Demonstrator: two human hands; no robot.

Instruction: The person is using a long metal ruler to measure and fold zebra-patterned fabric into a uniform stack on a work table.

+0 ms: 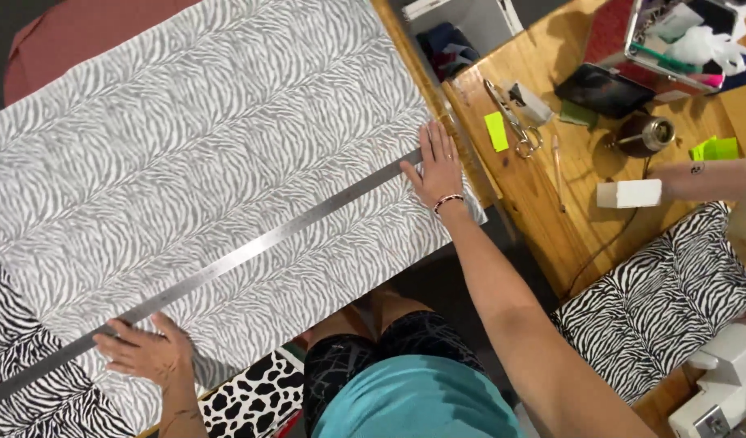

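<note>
A long steel ruler lies diagonally across a wide sheet of grey zebra-print fabric. My left hand presses flat on the ruler's lower left end, fingers spread. My right hand, with a beaded bracelet at the wrist, rests flat on the fabric at the ruler's upper right end, fingers touching the ruler. Neither hand holds anything.
A wooden table at right carries scissors, a yellow note, a pencil, a dark phone, a metal cup and a white block. Another person's arm reaches in. Black zebra-print cushions lie below.
</note>
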